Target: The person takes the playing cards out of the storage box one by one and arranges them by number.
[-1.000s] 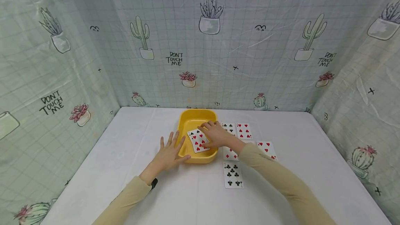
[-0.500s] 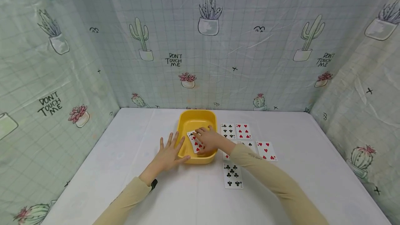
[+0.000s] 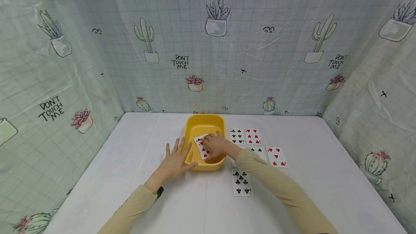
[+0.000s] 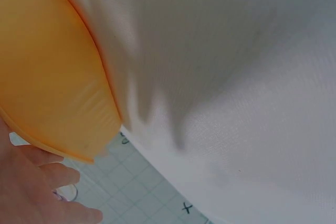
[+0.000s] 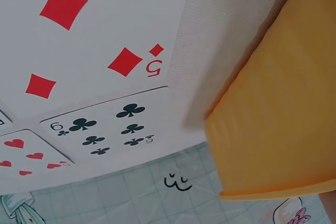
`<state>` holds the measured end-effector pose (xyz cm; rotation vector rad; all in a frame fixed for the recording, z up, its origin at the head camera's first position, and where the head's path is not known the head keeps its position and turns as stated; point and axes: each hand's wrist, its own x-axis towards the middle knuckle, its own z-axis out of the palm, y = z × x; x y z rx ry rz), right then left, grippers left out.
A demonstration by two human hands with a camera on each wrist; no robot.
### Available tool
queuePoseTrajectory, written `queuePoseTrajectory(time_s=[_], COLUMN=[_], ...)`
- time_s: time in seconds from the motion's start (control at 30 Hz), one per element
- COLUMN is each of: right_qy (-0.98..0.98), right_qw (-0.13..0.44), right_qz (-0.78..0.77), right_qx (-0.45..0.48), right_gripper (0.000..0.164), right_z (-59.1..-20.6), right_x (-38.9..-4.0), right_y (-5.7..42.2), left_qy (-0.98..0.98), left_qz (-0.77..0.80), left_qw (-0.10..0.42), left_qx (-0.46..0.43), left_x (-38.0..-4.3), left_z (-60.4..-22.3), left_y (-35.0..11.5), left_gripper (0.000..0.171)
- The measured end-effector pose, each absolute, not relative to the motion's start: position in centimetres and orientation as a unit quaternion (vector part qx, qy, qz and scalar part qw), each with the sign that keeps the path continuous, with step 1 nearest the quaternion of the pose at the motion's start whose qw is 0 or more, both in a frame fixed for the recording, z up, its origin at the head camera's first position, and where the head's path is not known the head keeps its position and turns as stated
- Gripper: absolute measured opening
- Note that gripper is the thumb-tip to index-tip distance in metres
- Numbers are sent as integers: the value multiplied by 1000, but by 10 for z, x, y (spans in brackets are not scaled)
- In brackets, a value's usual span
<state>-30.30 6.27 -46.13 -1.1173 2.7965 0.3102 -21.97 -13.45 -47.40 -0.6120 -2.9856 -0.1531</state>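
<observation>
My right hand (image 3: 217, 147) reaches into the yellow tray (image 3: 208, 127), fingers and thumb bent across a playing card with red hearts (image 3: 202, 149) on a small pile. A black suit mark shows at the pile's upper left corner; the rest lies under my hand. The fingertips' contact is partly hidden. My left hand (image 3: 173, 160) rests at the tray's left side, fingers spread and straight, thumb towards the front rim. In the left wrist view, fingers (image 4: 58, 174) lie against the tray's rim. The right wrist view shows the tray's outer wall (image 5: 278, 108).
Face-up cards lie right of the tray: a clubs card (image 3: 237, 136), a hearts card (image 3: 252, 136), a spades card (image 3: 258, 151), another hearts card (image 3: 277, 157), a diamonds card (image 5: 110, 19) and a nearer clubs card (image 3: 242, 182). Patterned cloth (image 3: 182, 46) walls the white table (image 3: 146, 129).
My right hand has moved left and down over the cards in the tray, then nearly stopped, covering more of the hearts card. My left hand has stayed in place.
</observation>
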Motion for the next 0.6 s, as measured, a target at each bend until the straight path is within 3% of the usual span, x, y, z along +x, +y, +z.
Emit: queuePoseTrajectory(time_s=[0.3,0.6], right_qy=[923,926], right_qw=[58,69], right_qz=[101,86], right_qx=[-367,-362], right_gripper=[84,83], right_z=[-465,-466], right_x=[-305,-307], right_y=[61,60], left_qy=[-973,-978], left_qz=[-69,-55], left_qw=[58,36], left_qx=[-213,-199], left_x=[-217,-217], left_z=[-474,-472], left_y=[-136,-135], left_gripper=[83,82])
